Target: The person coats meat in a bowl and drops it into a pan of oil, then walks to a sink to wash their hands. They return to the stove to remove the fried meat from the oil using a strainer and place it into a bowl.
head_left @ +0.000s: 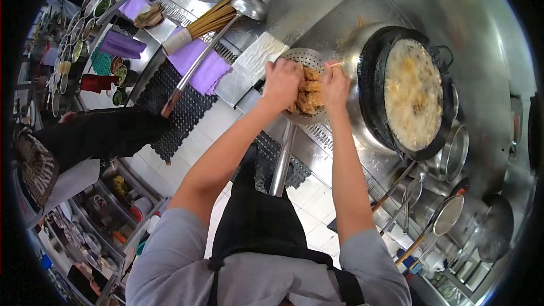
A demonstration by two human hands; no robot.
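Note:
Golden-brown fried pieces (pixel 310 97) lie in a round perforated metal skimmer (pixel 302 55), whose long metal handle (pixel 284 156) points toward my body. My left hand (pixel 282 82) is over the left side of the skimmer with its fingers bent down onto the fried food; what its fingertips hold is hidden. At the right edge of the skimmer, my right hand (pixel 335 82) is closed on a thin wooden stick (pixel 330 66) that reaches over the food.
Right of my hands, a large black wok (pixel 369 88) holds bubbling oil (pixel 413 96). A ladle (pixel 248 8), a bamboo brush (pixel 212 20) and purple cloths (pixel 199 65) lie up-left. Another person in dark clothing (pixel 93 136) stands at left. More strainers (pixel 447 215) are lower right.

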